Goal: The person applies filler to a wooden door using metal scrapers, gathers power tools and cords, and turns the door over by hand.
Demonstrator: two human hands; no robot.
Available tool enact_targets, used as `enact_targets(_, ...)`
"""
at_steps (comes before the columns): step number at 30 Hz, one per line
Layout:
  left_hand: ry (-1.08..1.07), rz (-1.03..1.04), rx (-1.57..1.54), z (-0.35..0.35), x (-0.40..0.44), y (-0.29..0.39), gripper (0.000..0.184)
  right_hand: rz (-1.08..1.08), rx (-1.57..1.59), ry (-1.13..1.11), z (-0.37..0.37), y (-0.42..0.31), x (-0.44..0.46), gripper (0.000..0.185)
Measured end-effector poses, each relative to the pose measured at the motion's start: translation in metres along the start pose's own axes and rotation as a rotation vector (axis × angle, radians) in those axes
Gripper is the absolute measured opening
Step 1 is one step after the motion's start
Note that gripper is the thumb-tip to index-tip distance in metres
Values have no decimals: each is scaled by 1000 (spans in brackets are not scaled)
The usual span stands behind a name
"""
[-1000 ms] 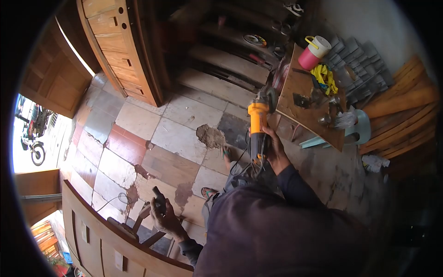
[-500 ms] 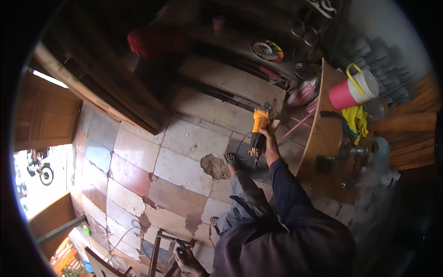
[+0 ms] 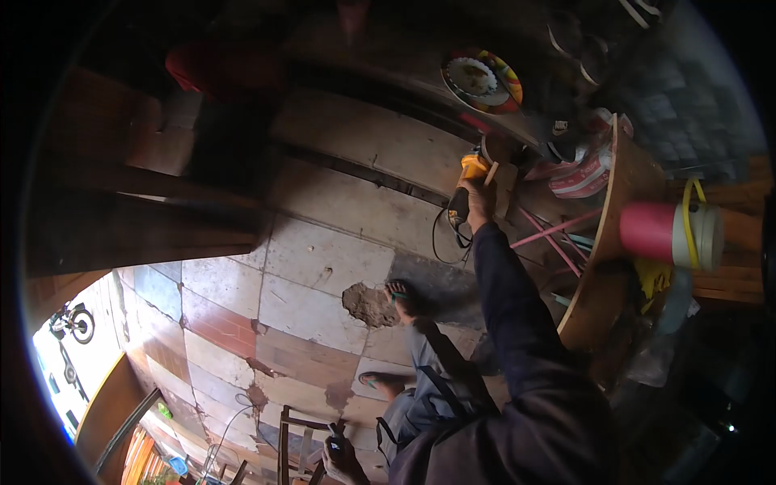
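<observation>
At the end of my outstretched arm, my right hand (image 3: 481,200) is closed around a yellow and black angle grinder (image 3: 474,166) with a dark cord hanging in a loop. The tool is over the pale slab-like ledge (image 3: 364,190), its head pointing away from me; whether it touches anything I cannot tell. Low in the view, my left hand (image 3: 346,465) grips a small dark object (image 3: 335,440) whose kind is unclear. Beside that hand stands a dark wooden frame (image 3: 284,436), perhaps a stool or chair.
A curved wooden tabletop (image 3: 594,250) holds a pink and white cooler jug (image 3: 671,233). Pink crossed legs (image 3: 554,234) stand beneath. A colourful round plate (image 3: 501,85) lies on the far shelf. The tiled floor (image 3: 315,250) has a broken hole (image 3: 365,305) by my sandalled foot (image 3: 398,295).
My right hand has carried the grinder farther forward, toward the ledge and the shelf. The view has shifted and turned. My left hand keeps hold of the dark object.
</observation>
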State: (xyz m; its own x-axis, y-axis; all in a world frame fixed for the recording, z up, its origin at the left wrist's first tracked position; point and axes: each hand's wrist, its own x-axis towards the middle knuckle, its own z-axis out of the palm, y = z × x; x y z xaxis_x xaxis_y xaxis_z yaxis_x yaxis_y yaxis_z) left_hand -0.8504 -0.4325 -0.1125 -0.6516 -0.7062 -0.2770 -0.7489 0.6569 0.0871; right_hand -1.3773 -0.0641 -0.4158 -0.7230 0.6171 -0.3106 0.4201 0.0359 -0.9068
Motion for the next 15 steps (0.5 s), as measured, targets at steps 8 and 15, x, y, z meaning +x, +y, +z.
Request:
enact_targets(8,-60,-121,-512,7,-8,-26,13,-31,-585,125,66,15,12,67)
enact_targets(15,-53,-236,-743,23,-10,-34,15,-254,-432,142,66,12,9,94)
